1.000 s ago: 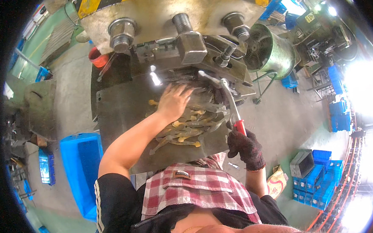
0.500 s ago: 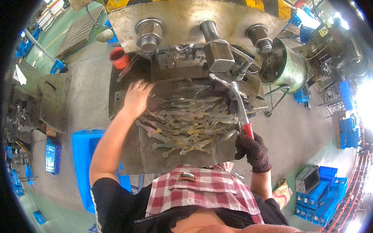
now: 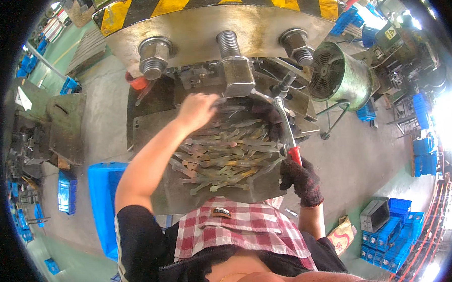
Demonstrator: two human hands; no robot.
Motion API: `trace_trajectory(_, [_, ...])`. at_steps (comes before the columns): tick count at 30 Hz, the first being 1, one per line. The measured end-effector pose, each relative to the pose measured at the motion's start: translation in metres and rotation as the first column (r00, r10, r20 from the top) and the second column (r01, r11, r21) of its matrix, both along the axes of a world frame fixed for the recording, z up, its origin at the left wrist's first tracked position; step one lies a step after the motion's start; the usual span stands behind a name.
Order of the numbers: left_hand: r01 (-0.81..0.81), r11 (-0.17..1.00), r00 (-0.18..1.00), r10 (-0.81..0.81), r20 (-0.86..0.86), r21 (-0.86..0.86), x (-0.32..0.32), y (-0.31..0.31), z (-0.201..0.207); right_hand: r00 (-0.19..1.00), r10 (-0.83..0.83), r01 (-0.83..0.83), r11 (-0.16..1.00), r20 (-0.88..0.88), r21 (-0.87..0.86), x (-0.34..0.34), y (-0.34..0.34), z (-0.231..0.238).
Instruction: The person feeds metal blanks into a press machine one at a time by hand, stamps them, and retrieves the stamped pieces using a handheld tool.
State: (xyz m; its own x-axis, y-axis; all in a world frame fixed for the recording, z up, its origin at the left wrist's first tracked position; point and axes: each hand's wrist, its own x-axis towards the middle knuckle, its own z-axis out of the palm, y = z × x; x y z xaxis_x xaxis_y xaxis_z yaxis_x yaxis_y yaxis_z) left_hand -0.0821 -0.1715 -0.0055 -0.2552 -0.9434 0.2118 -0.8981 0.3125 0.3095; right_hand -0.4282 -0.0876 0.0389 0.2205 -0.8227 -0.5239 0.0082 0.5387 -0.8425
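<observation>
Right grip (image 3: 302, 180), in a dark knitted glove: closed round the red handle (image 3: 294, 155) of a long metal hand tool (image 3: 287, 124), head pointing away from the body. At the tool head, a pale metal strip (image 3: 262, 96); cannot tell whether clamped there or part of the tool.

Left grip (image 3: 198, 111), bare: fingers bent and close together, by the heap's far left edge; cannot tell whether holding anything.

Between both forearms, on the dark metal bench (image 3: 152, 125): one heap of slender flat metal pieces (image 3: 226, 156), overlapping at many angles, mostly grey, some yellowish.

Over the bench's far side: thick metal block (image 3: 196, 31) with three heavy bolts (image 3: 154, 57), under a yellow-and-black striped band (image 3: 174, 2).

Farther left: red bucket (image 3: 136, 81) near the bench's far corner; large blue tub (image 3: 103, 212) beside the left arm.

Farther right: green drum fan (image 3: 352, 82); stacked blue crates (image 3: 391, 239); printed sack (image 3: 342, 235).
</observation>
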Motion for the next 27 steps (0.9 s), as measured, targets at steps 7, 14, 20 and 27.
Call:
trace_trajectory(7, [-0.058,0.954,0.994,0.027,0.109,0.295,-0.01,-0.012,-0.002,0.999,-0.039,0.04,0.999,0.032,-0.037,-0.002,0.01,-0.005])
trace_trajectory(14, [-0.355,0.882,0.823,0.452,-0.344,0.309,0.109,0.025,0.066,0.996,0.074,-0.076,0.996,-0.041,-0.046,0.001,-0.01,0.013])
trace_trajectory(20, [-0.453,0.812,0.776,0.562,-0.287,0.368,0.147,-0.058,0.098,0.994,0.089,-0.09,0.996,-0.059,-0.017,0.013,-0.01,0.015])
trace_trajectory(27, [-0.386,0.89,0.87,0.438,-0.225,0.241,0.122,-0.076,0.104,0.985,0.019,-0.017,1.0,-0.174,0.011,0.006,0.005,0.034])
